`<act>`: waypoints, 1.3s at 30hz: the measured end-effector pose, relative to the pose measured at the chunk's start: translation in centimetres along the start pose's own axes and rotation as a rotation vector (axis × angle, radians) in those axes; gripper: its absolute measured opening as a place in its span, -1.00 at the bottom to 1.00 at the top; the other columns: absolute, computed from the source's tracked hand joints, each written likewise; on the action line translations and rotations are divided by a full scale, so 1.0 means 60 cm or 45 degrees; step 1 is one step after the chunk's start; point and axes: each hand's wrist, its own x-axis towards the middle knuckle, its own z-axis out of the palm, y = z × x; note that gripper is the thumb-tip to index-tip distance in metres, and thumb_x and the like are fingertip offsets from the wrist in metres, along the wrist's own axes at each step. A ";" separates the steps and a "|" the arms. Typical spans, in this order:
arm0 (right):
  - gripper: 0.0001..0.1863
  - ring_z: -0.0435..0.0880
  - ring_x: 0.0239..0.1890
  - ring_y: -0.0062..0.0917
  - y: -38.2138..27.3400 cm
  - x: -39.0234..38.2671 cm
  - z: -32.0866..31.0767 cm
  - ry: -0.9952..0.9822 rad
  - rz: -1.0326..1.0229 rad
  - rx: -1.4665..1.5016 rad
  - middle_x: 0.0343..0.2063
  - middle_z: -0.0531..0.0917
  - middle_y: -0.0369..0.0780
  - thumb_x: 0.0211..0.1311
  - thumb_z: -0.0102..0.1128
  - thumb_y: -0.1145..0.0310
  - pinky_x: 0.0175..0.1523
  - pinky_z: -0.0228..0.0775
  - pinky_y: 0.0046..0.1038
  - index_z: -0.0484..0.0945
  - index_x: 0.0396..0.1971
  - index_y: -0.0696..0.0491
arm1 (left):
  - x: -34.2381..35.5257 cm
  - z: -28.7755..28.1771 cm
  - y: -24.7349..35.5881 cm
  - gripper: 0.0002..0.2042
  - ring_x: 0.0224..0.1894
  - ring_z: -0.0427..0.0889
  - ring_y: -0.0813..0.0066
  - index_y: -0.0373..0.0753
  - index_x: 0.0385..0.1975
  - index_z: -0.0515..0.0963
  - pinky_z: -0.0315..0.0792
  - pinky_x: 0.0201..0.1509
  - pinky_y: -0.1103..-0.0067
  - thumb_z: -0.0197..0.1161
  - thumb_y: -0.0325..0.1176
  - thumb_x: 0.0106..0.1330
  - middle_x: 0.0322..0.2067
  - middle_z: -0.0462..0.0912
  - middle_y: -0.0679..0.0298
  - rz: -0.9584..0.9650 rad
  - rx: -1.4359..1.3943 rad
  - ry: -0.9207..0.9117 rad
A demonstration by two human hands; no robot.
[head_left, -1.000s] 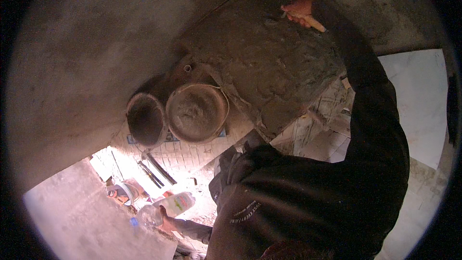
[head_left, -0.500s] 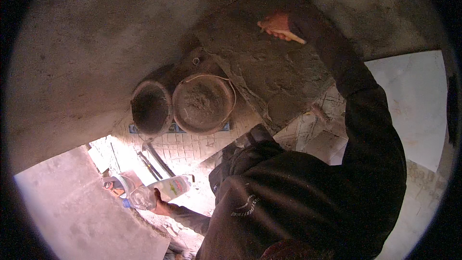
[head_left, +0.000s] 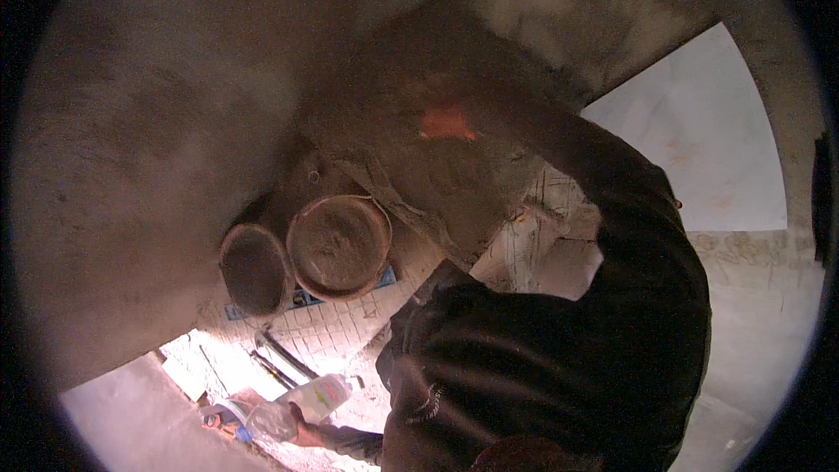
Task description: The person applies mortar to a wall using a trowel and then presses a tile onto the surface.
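Note:
My left hand (head_left: 301,426) is wrapped round a large clear plastic bottle (head_left: 319,398) with a green-marked label, held sideways low on the left. My right hand (head_left: 446,122) is a blurred red shape over the dark sloping patch of wet mortar (head_left: 463,183) at the top middle; its fingers and anything in them cannot be made out. Left of the mortar stand two round buckets, the wider one (head_left: 336,249) with grey material inside and the narrower one (head_left: 253,271) dark within.
Long dark tools (head_left: 284,358) lie below the buckets. A container with orange and blue items (head_left: 227,424) sits beside the bottle. A large white board (head_left: 699,131) stands at the right. Rough plastered wall (head_left: 140,140) rises along the left.
My right hand has moved down and left across the mortar and is now blurred. My left hand still grips the bottle. The surroundings have shifted in view as my head moved.

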 end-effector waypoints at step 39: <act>-0.48 0.65 -0.11 -0.05 0.167 -0.482 0.216 0.084 0.036 0.775 -0.11 0.65 -0.01 0.40 -0.13 -0.13 0.03 0.47 -0.07 0.50 0.04 -0.02 | -0.783 0.813 0.982 -0.37 0.32 0.32 0.02 -0.10 0.40 0.12 0.26 0.36 0.18 0.20 -0.35 0.35 0.31 0.28 -0.02 2.460 0.913 -0.662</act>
